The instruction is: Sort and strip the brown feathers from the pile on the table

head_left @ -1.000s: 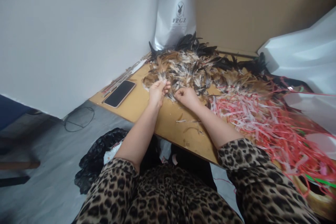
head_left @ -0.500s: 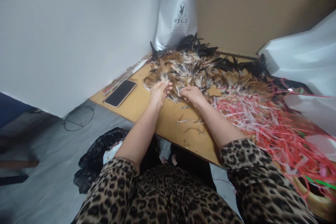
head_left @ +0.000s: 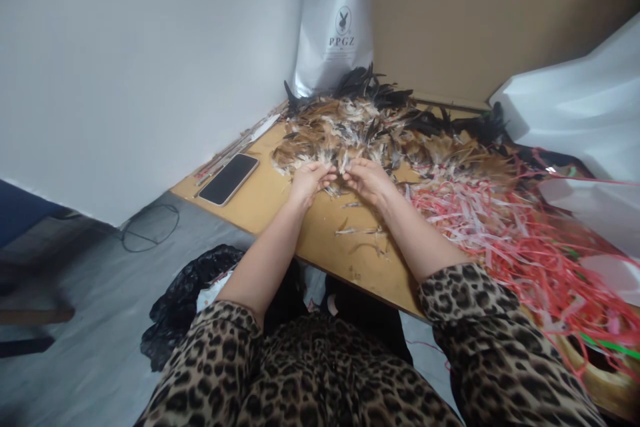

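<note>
Brown, white and black feathers (head_left: pixel 345 123) lie in a wide heap on the wooden table (head_left: pixel 325 227). At the front edge of this heap, my left hand (head_left: pixel 311 182) is closed in a pinch on a feather with pale fluff at its base. Just beside it, my right hand (head_left: pixel 369 180) pinches another feather, whose whitish tuft rises above the fingertips. The two hands face each other with a small gap between them. Which part of each feather is gripped is partly hidden by my fingers. A few stripped quills (head_left: pixel 360 232) lie below my right hand.
Red and white plastic strips (head_left: pixel 500 233) are piled on the right, with a roll of tape (head_left: pixel 595 373) near the corner. A phone (head_left: pixel 229 179) lies at left. Behind the heap stands a silver bag (head_left: pixel 335 27). A black plastic bag (head_left: pixel 185 300) sits on the floor.
My left hand has come slightly down and to the right, closer to my right hand. A pale tuft now shows above my right fingertips. The view has shifted a little.
</note>
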Available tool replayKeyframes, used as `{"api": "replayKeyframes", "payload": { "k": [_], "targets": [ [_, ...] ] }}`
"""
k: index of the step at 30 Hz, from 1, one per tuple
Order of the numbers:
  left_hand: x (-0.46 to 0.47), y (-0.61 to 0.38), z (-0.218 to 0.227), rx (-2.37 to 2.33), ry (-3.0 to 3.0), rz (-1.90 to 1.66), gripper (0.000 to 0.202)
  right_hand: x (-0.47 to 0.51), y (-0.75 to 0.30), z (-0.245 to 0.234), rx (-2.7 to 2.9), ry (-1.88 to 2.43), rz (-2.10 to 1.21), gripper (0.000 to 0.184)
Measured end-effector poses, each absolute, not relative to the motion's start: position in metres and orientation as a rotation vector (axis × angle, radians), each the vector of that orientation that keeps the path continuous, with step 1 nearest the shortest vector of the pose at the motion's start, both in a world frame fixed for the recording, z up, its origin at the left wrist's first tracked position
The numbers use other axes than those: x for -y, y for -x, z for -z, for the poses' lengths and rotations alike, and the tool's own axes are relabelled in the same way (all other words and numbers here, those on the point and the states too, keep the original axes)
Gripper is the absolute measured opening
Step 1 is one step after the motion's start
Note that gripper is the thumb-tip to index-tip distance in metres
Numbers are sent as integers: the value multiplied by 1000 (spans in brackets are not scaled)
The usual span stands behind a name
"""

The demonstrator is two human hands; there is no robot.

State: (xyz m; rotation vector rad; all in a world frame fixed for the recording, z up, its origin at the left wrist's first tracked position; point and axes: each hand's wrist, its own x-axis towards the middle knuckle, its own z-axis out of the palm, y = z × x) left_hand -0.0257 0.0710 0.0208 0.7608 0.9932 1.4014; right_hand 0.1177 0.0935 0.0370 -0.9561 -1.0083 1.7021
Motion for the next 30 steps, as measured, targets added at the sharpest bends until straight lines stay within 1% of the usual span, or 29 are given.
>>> {"api": "replayKeyframes", "payload": {
  "k": [11,17,20,23,30],
  "targets": [
    [-69,23,-18,-936,-748,-1307,10,-93,-109,-31,1062,910,-1558,28],
    [-70,22,-18,-891,-669,-1315,7,-91,-106,-30,1038,889,-1609,27],
    [-69,21,-20,-879,-652,-1303,6,-92,-106,-29,1020,895,-1591,26],
    [-69,21,-20,-881,-659,-1296,1,-92,-106,-28,1031,916,-1561,24],
    [-70,20,-18,-923,-675,-1355,8,-91,-105,-29,1038,910,-1571,22]
  ]
}}
